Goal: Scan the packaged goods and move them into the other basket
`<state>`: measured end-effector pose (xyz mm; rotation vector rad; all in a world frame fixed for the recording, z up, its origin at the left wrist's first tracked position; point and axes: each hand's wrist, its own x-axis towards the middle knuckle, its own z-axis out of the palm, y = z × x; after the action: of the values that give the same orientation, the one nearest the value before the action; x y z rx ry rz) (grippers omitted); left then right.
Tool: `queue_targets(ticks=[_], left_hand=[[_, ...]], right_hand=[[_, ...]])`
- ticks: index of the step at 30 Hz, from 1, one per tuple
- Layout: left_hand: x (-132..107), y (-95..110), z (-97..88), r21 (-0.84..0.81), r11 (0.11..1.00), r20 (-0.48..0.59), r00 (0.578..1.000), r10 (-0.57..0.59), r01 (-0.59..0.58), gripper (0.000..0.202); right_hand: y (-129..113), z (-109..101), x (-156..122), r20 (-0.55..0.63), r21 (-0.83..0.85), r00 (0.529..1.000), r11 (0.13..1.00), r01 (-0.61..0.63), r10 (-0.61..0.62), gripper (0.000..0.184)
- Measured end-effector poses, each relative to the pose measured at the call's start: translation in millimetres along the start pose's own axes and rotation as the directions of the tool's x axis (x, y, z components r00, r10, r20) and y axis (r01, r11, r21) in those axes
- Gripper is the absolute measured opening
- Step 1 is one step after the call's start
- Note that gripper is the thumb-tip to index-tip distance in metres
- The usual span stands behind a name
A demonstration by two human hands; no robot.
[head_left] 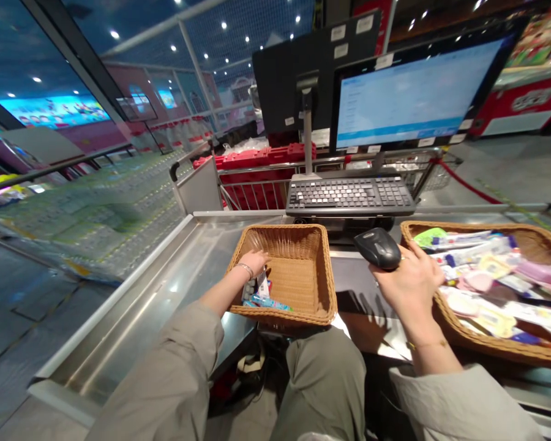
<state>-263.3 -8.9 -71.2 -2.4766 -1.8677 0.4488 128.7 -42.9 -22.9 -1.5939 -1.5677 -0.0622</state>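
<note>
My left hand [256,262] reaches into the left wicker basket [324,275], fingers closed around a small packaged item [257,289] at the basket's near left corner. A couple of packets [269,302] lie there on the basket floor. My right hand [408,280] is wrapped round a black handheld barcode scanner [379,247], held above the counter between the two baskets. To the right, a second wicker basket [468,338] is filled with several colourful small packets [491,282].
A black keyboard [349,194] and a lit monitor [417,92] stand behind the baskets. A steel checkout counter [165,294] runs to the left. A metal cart with red crates [261,174] sits beyond it. My knee [326,373] is below.
</note>
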Motion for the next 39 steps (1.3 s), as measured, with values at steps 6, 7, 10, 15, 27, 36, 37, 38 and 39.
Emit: queue_targets(ticks=[6, 7, 10, 15, 27, 36, 37, 38, 39], left_hand=[[6.8, -7.6, 21.6, 0.020, 0.995, 0.101, 0.991, 0.091, -0.093, 0.022], [7.8, -7.2, 24.5, 0.027, 0.994, 0.111, 0.988, 0.104, -0.107, 0.020], [11.2, -5.1, 30.3, 0.050, 0.986, 0.138, 0.979, 0.149, -0.157, 0.021], [12.7, -3.4, 30.9, 0.102, 0.966, 0.163, 0.962, 0.218, -0.237, 0.022], [11.6, -8.3, 14.2, 0.204, 0.914, 0.074, 0.936, 0.343, -0.351, 0.010], [12.5, -7.8, 4.8, 0.258, 0.945, -0.161, 0.955, 0.248, -0.202, 0.022], [12.5, -5.8, 2.7, 0.261, 0.948, -0.190, 0.953, 0.237, -0.183, 0.023], [12.7, -3.1, 0.1, 0.264, 0.950, -0.218, 0.949, 0.227, -0.166, 0.025], [13.3, 0.1, -2.7, 0.268, 0.952, -0.247, 0.944, 0.219, -0.150, 0.027]], right_hand=[[8.9, 7.9, -3.3, 0.012, -0.012, 1.000, 1.000, 0.017, -0.017, 0.036], [10.6, 9.0, -3.5, 0.010, -0.016, 1.000, 1.000, 0.023, -0.023, 0.037], [14.8, 12.1, -4.2, 0.003, -0.025, 0.999, 0.999, 0.040, -0.039, 0.038], [16.9, 14.5, -6.9, -0.002, -0.019, 0.999, 0.999, 0.044, -0.044, 0.038], [22.6, 14.4, -7.9, -0.011, -0.027, 0.999, 0.999, 0.031, -0.031, 0.037], [28.6, 18.2, -7.6, -0.029, -0.047, 0.998, 0.998, 0.052, -0.054, 0.034], [28.7, 18.2, -7.5, -0.033, -0.046, 0.998, 0.998, 0.051, -0.052, 0.034], [28.6, 18.1, -7.4, -0.036, -0.046, 0.998, 0.998, 0.050, -0.052, 0.034], [28.4, 18.0, -7.4, -0.036, -0.047, 0.998, 0.998, 0.052, -0.053, 0.034]])
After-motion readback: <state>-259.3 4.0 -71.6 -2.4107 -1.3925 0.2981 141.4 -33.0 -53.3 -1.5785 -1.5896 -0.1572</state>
